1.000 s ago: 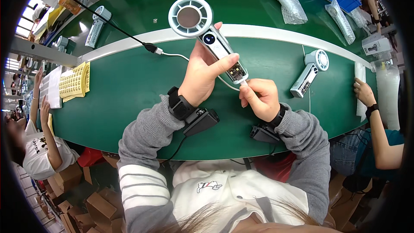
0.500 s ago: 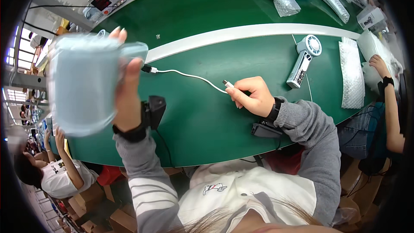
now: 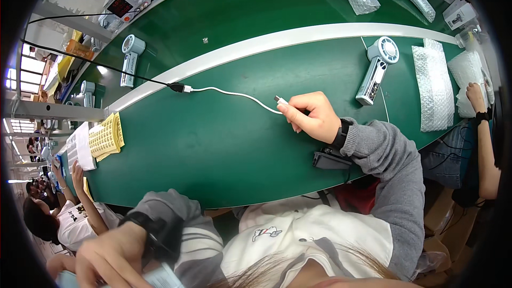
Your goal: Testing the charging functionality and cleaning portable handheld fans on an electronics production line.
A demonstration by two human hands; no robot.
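Note:
My right hand (image 3: 316,116) pinches the small white plug (image 3: 281,102) of a white USB cable (image 3: 230,92) above the green table. That cable joins a black cable (image 3: 140,78) at a black connector. At the lower left edge my left hand (image 3: 109,258) has its fingers curled over a light blue object (image 3: 162,277). Most of that object is cut off by the frame, so its kind is unclear. A light blue handheld fan (image 3: 377,69) with an open handle showing its inside lies on the table beyond my right hand.
Bubble-wrap sheets (image 3: 432,85) lie at the right, beside another person's hand (image 3: 476,97). Yellow label sheets (image 3: 106,136) are at the left edge, near another person's arm. Across the white strip (image 3: 256,44) stands another fan (image 3: 130,58); a power supply (image 3: 120,6) sits far left.
My left hand has swung from above the table's left side down toward me, carrying the light blue object to the lower left edge. My right hand has stayed put with the plug.

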